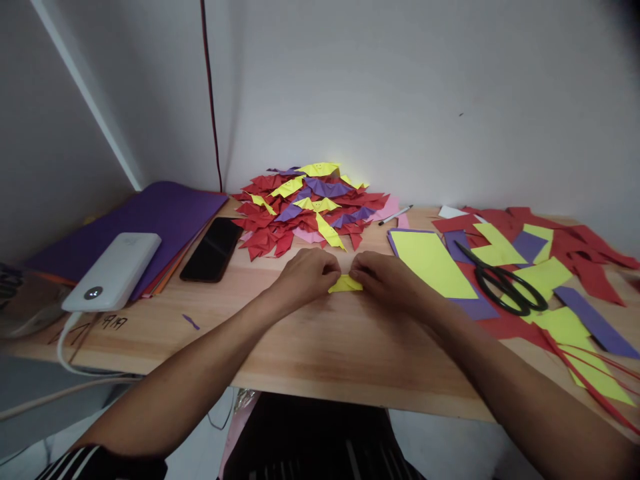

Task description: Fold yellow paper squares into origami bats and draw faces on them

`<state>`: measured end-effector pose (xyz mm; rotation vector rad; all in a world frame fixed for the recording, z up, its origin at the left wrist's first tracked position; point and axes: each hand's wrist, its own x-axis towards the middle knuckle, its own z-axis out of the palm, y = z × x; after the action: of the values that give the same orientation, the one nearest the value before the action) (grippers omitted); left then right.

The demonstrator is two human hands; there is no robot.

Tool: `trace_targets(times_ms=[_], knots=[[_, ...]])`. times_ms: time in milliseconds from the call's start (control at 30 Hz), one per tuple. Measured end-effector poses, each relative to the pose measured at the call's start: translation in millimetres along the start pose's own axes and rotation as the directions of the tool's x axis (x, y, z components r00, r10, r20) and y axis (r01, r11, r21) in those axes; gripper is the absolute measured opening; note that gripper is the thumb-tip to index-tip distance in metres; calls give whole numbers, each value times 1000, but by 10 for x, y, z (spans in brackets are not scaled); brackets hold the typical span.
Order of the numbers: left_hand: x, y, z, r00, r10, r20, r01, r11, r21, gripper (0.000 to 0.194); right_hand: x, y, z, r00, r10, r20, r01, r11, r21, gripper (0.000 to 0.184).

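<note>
Pinching: left hand (314, 273) — fingers closed on one end of a small folded yellow paper strip (345, 285); right hand (383, 277) — fingers closed on its other end.
Yellow strip: between both hands, over the pale wooden tabletop (310, 353); contact unclear.
Red, yellow and purple folded-paper pile (315, 205): between 11 and 12 o'clock from the strip.
Flat yellow rectangular paper sheet (433, 263): 2 o'clock, over purple paper (477, 309).
Black-handled scissors (483, 269): 3 o'clock, lying on coloured paper scraps (545, 272).
Black rectangular phone (213, 250): 10 o'clock.

The small paper (345, 285) is yellow, the scissors (483, 268) black, the sleeve (131, 467) black too (with white stripes).
</note>
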<state>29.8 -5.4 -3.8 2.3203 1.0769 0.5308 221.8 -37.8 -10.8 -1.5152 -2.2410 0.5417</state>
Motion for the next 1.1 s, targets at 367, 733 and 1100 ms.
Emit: trace_targets(times_ms=[367, 733, 1100], knots=[[-41, 160, -6, 956, 284, 76, -281, 804, 524, 18, 33, 1, 43, 1000, 17, -5, -18, 991, -133, 16], [-108, 250, -27, 939, 221, 264, -336, 752, 567, 24, 30, 23, 46, 997, 33, -66, -39, 995, -88, 8], [-100, 247, -44, 939, 207, 275, -330, 769, 547, 27, -512, -405, -54, 986, -93, -138, 20, 890, -455, 17]])
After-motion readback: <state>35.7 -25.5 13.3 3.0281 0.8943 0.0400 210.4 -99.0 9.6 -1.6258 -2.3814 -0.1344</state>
